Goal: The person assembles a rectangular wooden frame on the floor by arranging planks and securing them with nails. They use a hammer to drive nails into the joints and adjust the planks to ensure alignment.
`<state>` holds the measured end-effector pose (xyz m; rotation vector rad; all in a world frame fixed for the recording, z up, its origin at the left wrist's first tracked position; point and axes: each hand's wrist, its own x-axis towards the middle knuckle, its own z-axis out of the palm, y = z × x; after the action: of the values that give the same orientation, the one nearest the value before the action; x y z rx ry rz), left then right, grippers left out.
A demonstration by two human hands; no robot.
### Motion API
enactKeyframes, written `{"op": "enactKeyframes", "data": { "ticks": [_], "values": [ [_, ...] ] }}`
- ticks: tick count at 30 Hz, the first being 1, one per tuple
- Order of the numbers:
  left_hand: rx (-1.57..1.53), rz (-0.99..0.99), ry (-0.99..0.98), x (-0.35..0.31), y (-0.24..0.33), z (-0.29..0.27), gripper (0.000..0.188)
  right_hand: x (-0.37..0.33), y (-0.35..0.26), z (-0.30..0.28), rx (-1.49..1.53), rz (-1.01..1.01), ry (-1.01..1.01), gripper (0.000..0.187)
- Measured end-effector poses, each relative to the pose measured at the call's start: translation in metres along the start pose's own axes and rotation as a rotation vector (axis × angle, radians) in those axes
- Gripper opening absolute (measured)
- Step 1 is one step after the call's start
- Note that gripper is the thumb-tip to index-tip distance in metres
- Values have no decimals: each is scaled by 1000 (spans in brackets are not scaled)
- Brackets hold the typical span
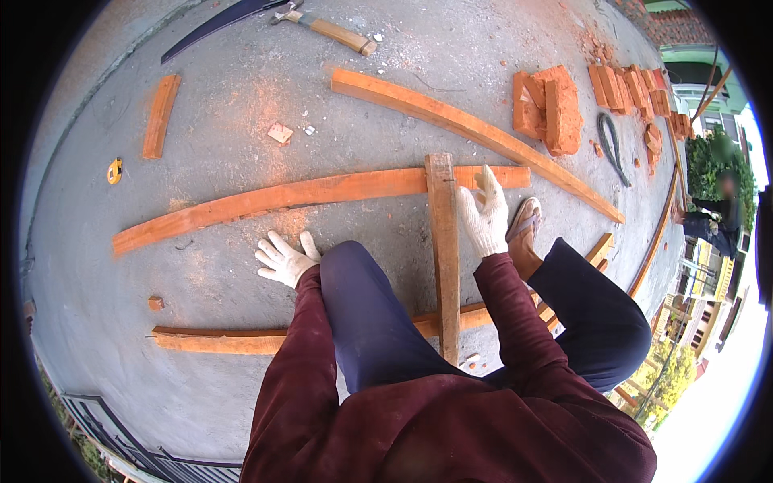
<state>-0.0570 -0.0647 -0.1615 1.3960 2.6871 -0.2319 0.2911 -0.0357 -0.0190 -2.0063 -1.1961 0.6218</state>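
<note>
My left hand (286,259), in a white knit glove, has its fingers spread low over the concrete beside my knee and holds nothing. My right hand (485,216), gloved the same way, is open at the right side of a brownish wooden crosspiece (444,241). Its thumb side is close to the wood; I cannot tell whether it touches. The crosspiece lies over a long orange timber (322,189) at its far end, and crosses a second timber (217,341) nearer me. That second timber is partly hidden by my left arm and leg.
A diagonal timber (475,126) and a short wood piece (162,117) lie farther off. Beyond are a hammer (342,35), a handsaw (213,28), a yellow tape measure (114,171) and red bricks (555,111). A person (721,217) is at the far right.
</note>
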Motion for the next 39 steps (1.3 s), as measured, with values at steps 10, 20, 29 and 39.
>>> {"op": "enactKeyframes", "data": {
  "ticks": [10, 20, 29, 39],
  "values": [
    [-129, 88, 121, -6, -14, 18, 90, 322, -104, 217, -628, -614, -471, 46],
    [-104, 60, 186, -11, -29, 25, 88, 331, -199, 269, -705, -257, -744, 39],
    [-9, 0, 88, 4, -8, 17, 84, 153, -152, -7, 588, 271, -1099, 32],
    [36, -26, 22, -13, 8, -13, 80, -165, -94, -120, 166, 116, -446, 39]
  ]
}}
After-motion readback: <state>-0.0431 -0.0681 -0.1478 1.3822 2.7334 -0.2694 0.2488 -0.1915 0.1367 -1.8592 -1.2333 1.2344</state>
